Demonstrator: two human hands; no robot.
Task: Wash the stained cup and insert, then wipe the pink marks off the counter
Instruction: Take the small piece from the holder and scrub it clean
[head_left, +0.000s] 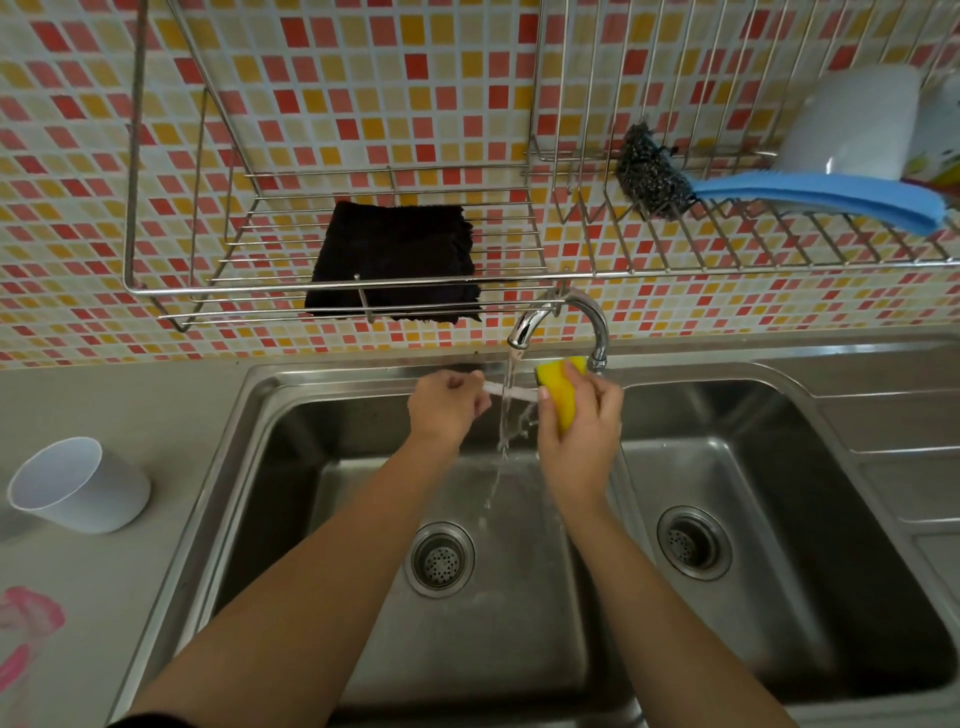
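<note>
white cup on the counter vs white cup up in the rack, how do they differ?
The white plastic cup on the grey counter stands mouth-up, left of the sink; the white cup in the steel wire rack lies tilted on the high rack at the far right. The counter cup stands alone; the rack cup rests beside a blue brush. Both are plain white with no visible handle.

Under the faucet we see water running onto a thin pale insert, pinched by the left hand and touched by the right hand, which grips a yellow sponge. Left of the faucet, on the counter, stands a white cup; nearer us lie pink marks.
</note>
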